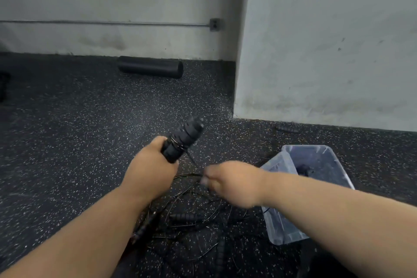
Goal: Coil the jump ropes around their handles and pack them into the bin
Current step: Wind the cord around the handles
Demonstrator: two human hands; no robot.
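My left hand [150, 170] grips a pair of black ribbed jump rope handles [184, 139], held together and tilted up to the right, with thin rope wound round their middle. A strand runs from the handles down to my right hand [228, 184], which pinches the thin black rope [193, 161]. Under both hands a tangle of loose ropes [191, 221] with several black handles lies on the floor. The clear plastic bin [334, 158] stands on the floor at the right, partly behind my right forearm, with a dark item inside.
A black foam roller [150, 67] lies by the back wall. One loose black handle [287, 129] lies near the grey wall corner [234, 88]. The floor is dark speckled rubber. A conduit and outlet box [214, 24] run along the back wall.
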